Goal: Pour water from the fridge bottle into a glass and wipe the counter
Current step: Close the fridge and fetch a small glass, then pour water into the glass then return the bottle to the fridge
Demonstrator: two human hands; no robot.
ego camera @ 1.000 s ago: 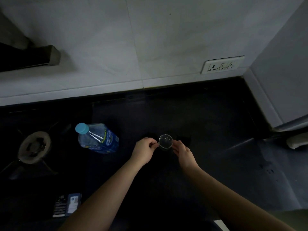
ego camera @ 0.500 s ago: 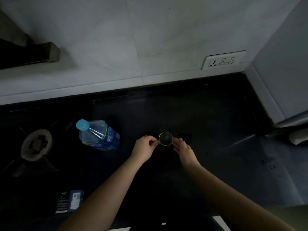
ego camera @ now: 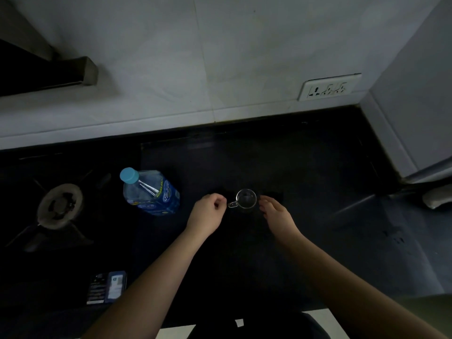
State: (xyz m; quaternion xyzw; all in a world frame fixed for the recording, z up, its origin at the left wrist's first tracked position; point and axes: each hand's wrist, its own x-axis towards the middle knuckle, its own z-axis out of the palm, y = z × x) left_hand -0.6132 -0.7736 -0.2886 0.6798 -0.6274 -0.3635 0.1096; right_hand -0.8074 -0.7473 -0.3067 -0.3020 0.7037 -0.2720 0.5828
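Sitting upright between both hands was the small clear glass mug on the dark stone counter. The left hand was loosely curled, gripping nothing, just beside its handle. The right hand lay relaxed, fingers near the rim. The blue-capped plastic water bottle stood further left of the left hand.

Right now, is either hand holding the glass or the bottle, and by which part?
Nothing is held. The left hand, loosely curled, sits just clear of the glass handle; the right hand lies beside the glass. The bottle stands alone.
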